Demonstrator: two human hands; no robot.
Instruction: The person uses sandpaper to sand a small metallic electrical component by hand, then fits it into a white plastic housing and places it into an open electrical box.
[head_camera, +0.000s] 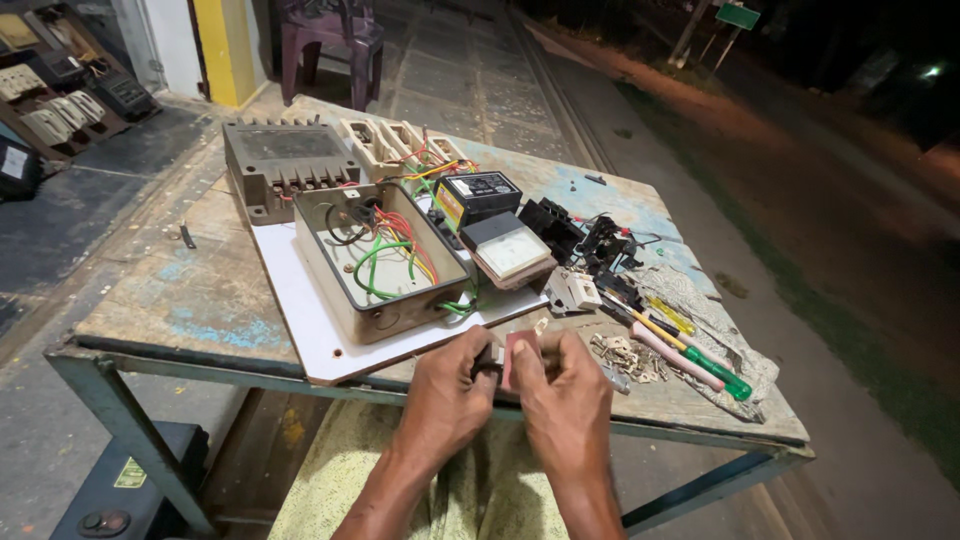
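Here the left hand and right hand meet, both pinching a small dark-and-pink part; fingers hide most of it, near the open metal box.

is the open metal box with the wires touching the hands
Apart. The head view shows the open metal box sitting on the white board, with a strip of board and table edge between it and the left hand and right hand.
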